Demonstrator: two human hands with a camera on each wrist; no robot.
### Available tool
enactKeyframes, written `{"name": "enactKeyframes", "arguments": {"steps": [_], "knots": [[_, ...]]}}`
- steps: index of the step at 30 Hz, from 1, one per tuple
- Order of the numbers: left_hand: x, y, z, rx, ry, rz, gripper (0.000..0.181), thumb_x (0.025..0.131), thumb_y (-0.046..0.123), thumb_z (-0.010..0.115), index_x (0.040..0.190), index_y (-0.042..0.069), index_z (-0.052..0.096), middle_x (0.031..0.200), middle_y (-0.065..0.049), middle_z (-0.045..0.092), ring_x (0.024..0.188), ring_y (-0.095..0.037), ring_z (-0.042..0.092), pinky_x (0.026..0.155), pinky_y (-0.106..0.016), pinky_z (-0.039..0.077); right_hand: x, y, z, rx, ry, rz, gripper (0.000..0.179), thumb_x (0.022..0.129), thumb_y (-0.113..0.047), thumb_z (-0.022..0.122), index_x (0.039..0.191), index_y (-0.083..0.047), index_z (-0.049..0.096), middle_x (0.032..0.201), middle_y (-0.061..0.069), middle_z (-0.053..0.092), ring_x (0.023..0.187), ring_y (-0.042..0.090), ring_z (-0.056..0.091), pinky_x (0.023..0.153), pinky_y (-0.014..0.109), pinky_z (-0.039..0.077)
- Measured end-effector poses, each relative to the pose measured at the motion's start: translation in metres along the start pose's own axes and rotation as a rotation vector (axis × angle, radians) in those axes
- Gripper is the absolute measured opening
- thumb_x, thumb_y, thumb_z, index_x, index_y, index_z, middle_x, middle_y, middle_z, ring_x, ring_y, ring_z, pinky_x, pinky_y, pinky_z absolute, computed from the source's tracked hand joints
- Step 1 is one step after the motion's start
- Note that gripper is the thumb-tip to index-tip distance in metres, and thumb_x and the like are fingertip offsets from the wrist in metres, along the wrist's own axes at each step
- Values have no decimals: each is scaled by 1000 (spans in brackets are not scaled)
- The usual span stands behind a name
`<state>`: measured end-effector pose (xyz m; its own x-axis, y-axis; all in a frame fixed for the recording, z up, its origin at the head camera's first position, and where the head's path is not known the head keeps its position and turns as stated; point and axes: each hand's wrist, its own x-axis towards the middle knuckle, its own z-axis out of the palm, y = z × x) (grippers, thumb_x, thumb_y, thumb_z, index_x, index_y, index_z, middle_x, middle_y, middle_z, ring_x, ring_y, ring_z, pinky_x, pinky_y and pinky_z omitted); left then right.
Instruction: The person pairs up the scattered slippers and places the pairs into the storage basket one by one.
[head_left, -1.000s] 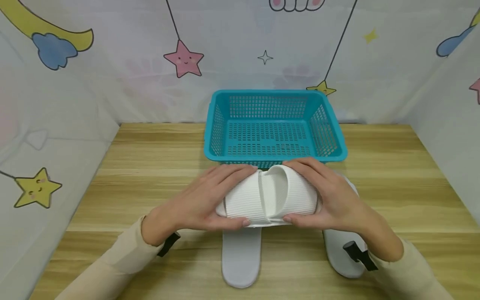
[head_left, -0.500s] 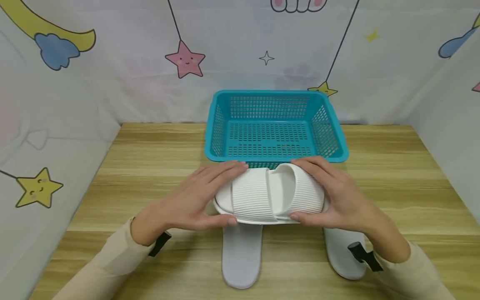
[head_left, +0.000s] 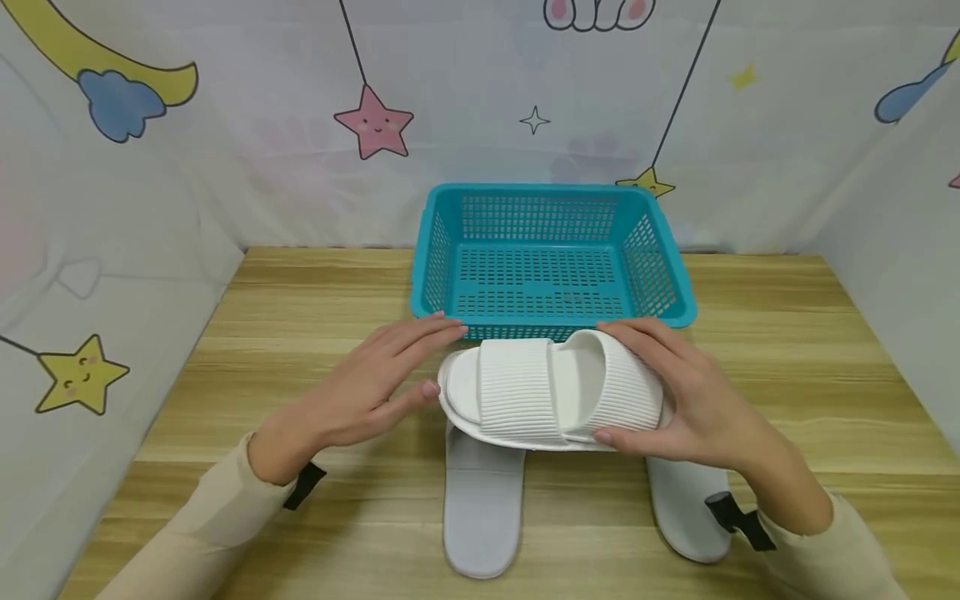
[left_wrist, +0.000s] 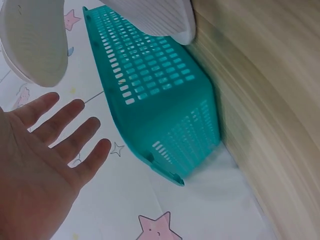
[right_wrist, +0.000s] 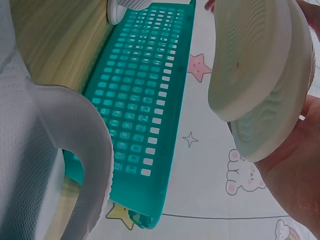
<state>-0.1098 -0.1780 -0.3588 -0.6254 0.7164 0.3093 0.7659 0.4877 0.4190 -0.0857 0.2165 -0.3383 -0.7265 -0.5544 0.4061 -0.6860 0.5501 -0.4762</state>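
My right hand [head_left: 678,400] grips a pair of white ribbed slippers [head_left: 517,392] by the right end, with the thumb on the near side and fingers over the top. In the right wrist view the two pale soles [right_wrist: 250,60] overlap, one against the other, above the palm. My left hand [head_left: 367,383] is off the left end of the pair, with fingers extended and thumb tip close to the slipper's edge. Below on the table lie two grey slippers, one [head_left: 483,517] under the held pair and another [head_left: 686,508] partly hidden beneath my right hand and wrist.
A teal perforated basket [head_left: 553,323] stands behind the slippers, near the back of the wooden table [head_left: 322,292]. White cloth walls [head_left: 465,67] with printed stars enclose the back and sides.
My left hand has let go of the white slippers and drawn away to the left. My right hand has shifted slightly right with the pair, showing more of its left end.
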Motion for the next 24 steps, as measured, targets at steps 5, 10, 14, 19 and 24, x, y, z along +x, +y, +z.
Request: {"name": "enactKeyframes", "arguments": {"steps": [5, 10, 14, 19, 24], "knots": [[-4, -6, 1, 36, -1, -63, 58, 114, 40, 44, 165, 15, 38, 170, -6, 38, 160, -34, 28, 125, -61, 26, -2, 0, -1, -1, 3, 3, 104, 63, -36, 102, 153, -13, 55, 144, -1, 58, 116, 11, 56, 91, 23, 49], [-4, -8, 3, 59, -18, -150, 59, 114, 40, 43, 168, 17, 33, 175, -5, 28, 163, -36, 20, 126, -63, 21, -4, 1, -1, -25, 14, -3, 103, 64, -36, 102, 152, -12, 55, 143, 0, 59, 114, 11, 56, 87, 25, 52], [-3, -11, 5, 70, -22, -202, 61, 114, 42, 44, 169, 20, 31, 177, -2, 24, 165, -33, 12, 127, -63, 18, -5, 2, 0, -26, 17, -3, 102, 64, -36, 102, 152, -11, 55, 143, 1, 59, 113, 10, 57, 86, 26, 52], [-3, -15, 12, 130, -55, -227, 64, 114, 47, 42, 170, 21, 26, 178, 0, 19, 166, -30, 7, 128, -62, 17, -6, 2, 0, -21, 5, 9, 104, 64, -37, 102, 153, -12, 55, 145, 0, 58, 115, 11, 57, 88, 25, 51], [-3, -14, 17, 163, -55, -226, 65, 113, 46, 44, 170, 20, 25, 178, 0, 18, 166, -30, 7, 128, -61, 18, -6, 1, 1, -18, -17, 25, 105, 63, -36, 102, 154, -13, 54, 147, -1, 56, 119, 12, 56, 91, 26, 50]]}}
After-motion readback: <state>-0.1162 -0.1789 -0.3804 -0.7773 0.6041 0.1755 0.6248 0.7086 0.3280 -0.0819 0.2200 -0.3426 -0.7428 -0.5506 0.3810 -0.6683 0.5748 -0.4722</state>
